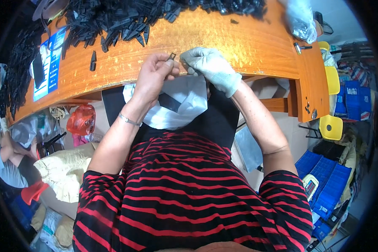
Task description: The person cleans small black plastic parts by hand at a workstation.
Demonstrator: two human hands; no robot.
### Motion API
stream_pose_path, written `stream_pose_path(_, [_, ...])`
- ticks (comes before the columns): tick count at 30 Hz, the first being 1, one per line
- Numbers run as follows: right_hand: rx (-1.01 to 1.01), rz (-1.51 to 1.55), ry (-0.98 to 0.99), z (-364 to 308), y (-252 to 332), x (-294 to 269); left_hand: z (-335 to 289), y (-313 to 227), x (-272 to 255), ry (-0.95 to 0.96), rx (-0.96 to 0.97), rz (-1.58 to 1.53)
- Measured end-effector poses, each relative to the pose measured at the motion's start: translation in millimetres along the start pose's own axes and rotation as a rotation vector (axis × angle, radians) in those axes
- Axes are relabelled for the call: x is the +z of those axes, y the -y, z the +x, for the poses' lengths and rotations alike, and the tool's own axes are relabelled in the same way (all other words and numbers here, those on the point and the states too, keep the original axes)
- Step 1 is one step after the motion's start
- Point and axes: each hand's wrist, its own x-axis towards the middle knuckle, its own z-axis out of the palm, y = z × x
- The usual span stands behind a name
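Close to the table's front edge, my bare left hand pinches a small dark plastic piece with a rectangular opening at its upper end. My right hand, in a whitish knitted glove, is just beside it with its fingers drawn together. Whatever those gloved fingers hold, if anything, is hidden. Below both hands an open white plastic bag rests on my lap, a dark shape showing through it. One loose black clip-like piece lies on the table to the left.
A large heap of black plastic pieces covers the far side of the wooden table. A blue printed sheet lies at left. Yellow stools and blue crates stand at right. Another person sits at far left.
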Motion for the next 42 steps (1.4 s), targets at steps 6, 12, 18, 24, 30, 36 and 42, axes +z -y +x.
stream_pose_path(6, [-0.248,-0.135,-0.17,-9.0,3.1,36.3,-7.9,6.7,2.5,0.032,0.013,-0.109])
stream_pose_path(12, [-0.434,-0.441,-0.303,-30.2,-5.2,44.7,-9.6,8.4,2.9,0.075,0.028,-0.035])
stream_pose_path(18, [0.014,0.128,-0.245,-43.3,-6.5,46.2,-12.8,10.9,9.9,0.036,0.078,-0.016])
stream_pose_path(24, [0.077,0.723,-0.14,-42.3,-24.3,46.4,-16.6,16.5,17.7,0.047,0.15,0.001])
stream_pose_path(30, [-0.042,0.239,-0.358,-42.7,-4.9,43.6,-17.4,16.4,5.6,0.13,-0.063,-0.453])
stream_pose_path(36, [-0.266,0.036,-0.464,-36.2,1.4,49.4,-21.1,13.7,7.2,0.133,-0.092,-0.49])
stream_pose_path(42, [-0.348,0.006,-0.515,-34.5,10.4,55.4,-26.0,6.0,9.3,0.233,-0.047,-0.428])
